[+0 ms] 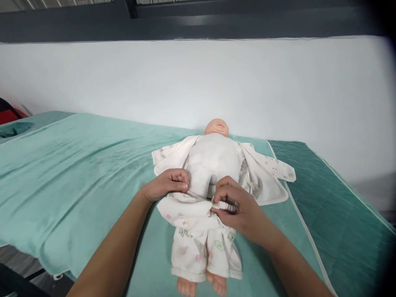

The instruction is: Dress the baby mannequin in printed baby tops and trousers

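Baby doll (215,154) on its back, head farthest from the wearer, feet (187,285) nearest. Torso is bare white cloth; its head and feet are flesh-coloured.

Patterned trousers (192,220), white with green and pink prints, are on the doll's legs. Waistband sits across the thighs, below the crotch; the feet protrude from the cuffs. Upper fabric is loose and folded over.

White printed jacket (270,165) lies open, spread out on both sides of the doll's torso, sleeves extended outward. Cannot tell whether any arms are inside the sleeves.

Left hand (169,181): at the doll's thigh, on the wearer's left. Thumb and curled fingers together, pinching the waistband edge of the trousers.

Right hand (236,204): over the doll's other thigh. Thumb and fingers clamped on a gathered roll of the waistband; part of the roll shows between the fingers. Wrist comes in from the near right of the doll.

Surroundings: teal blanket (93,165) under the doll, extending well to its left, with pale edging to its right. Darker green quilted mat (331,181) beyond that edging, right of the doll. White wall (185,82) behind the doll's head; dark metal beam (201,22) above it.
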`<state>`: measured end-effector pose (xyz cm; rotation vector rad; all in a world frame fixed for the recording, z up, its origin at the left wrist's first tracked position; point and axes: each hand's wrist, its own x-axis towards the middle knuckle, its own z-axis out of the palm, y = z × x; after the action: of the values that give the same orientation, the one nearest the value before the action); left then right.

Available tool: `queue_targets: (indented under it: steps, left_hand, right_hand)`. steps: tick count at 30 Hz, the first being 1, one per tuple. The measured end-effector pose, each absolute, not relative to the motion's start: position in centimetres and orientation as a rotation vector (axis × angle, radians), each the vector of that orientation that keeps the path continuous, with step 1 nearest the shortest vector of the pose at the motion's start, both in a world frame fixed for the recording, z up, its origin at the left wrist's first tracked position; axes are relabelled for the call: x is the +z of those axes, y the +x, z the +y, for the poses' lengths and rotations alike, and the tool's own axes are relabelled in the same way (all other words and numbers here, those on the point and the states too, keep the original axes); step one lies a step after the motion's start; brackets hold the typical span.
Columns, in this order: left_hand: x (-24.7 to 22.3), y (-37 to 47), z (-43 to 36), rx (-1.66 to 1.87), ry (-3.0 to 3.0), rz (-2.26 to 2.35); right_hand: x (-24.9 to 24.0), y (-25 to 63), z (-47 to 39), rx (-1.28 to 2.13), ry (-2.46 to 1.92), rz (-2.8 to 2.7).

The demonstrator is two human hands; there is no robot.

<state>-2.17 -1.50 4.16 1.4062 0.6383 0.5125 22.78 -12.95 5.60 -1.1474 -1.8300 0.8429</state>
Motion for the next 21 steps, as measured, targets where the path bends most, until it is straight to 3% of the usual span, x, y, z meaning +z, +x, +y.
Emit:
queue_targets:
  steps: [14,17,21]
  left_hand:
    - [4.1,-1.9,-4.2,0.411,1.479,0.826]
    - [3.7,-2.0,-4.5,0.528,1.406,0.856]
    - [3.1,-1.8,-4.5,0.831,1.292,0.903]
  right_hand:
    - [5.0,22.2,-12.8,0.707,-1.290,-1.582]
    - [4.6,22.6,-12.8,0.724,-1.348,-1.492]
    - [4.7,24.3,-12.4,1.000,-1.300,-1.370]
